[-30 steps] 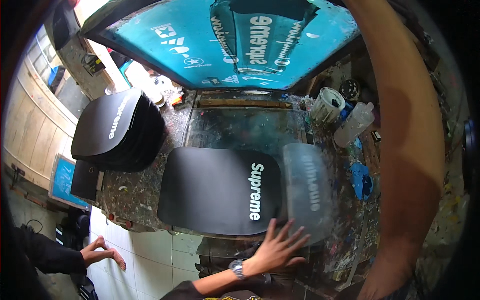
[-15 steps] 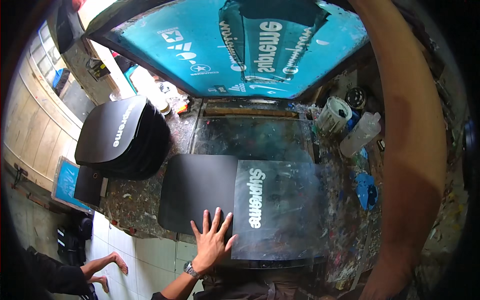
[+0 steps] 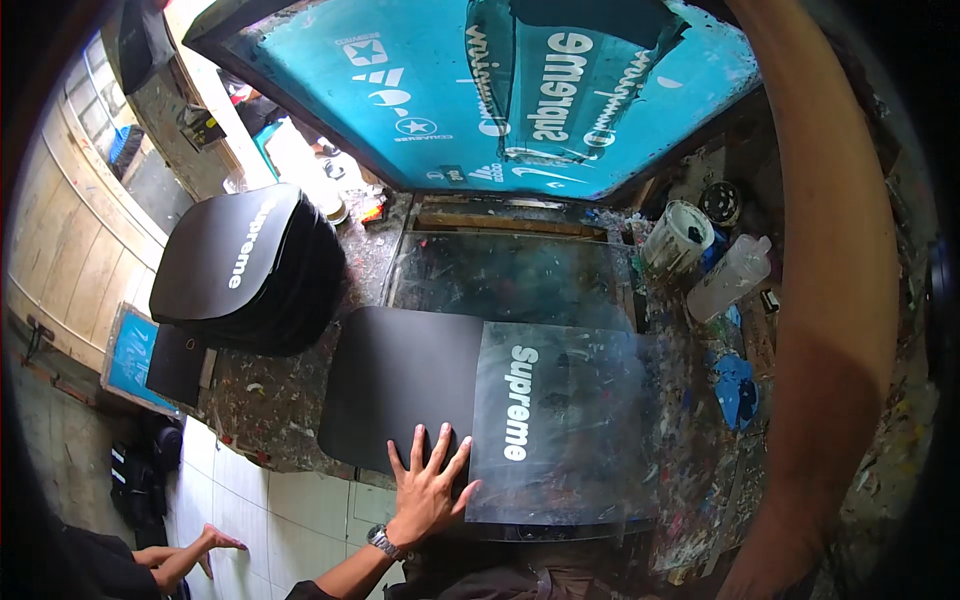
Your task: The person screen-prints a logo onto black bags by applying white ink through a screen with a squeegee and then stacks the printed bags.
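My left hand [image 3: 430,497] lies flat, fingers spread, on the near edge of a black rounded sheet [image 3: 400,375]; its thumb reaches the edge of a clear film [image 3: 590,420]. The film overlaps the black sheet's right side, where bold white lettering [image 3: 518,403] shows. How far the black sheet runs beneath the film is hard to make out. My bare right arm [image 3: 835,230] bends along the right side and runs up out of the picture, so the hand itself is hidden. Beyond the sheets, a printing screen [image 3: 420,90] with turquoise mesh stands tilted up, with dark ink smeared on it.
A stack of black sheets [image 3: 215,250] with white lettering stands at the left. On the right are an ink-stained white tub [image 3: 680,235], a translucent squeeze bottle [image 3: 730,278] and a blue blob [image 3: 735,390] on the paint-spattered bench. Another person's legs [image 3: 185,560] show at lower left.
The white lettering at the film looked doubled before and now reads as one clean print. My view has shifted slightly. The other person's feet have moved.
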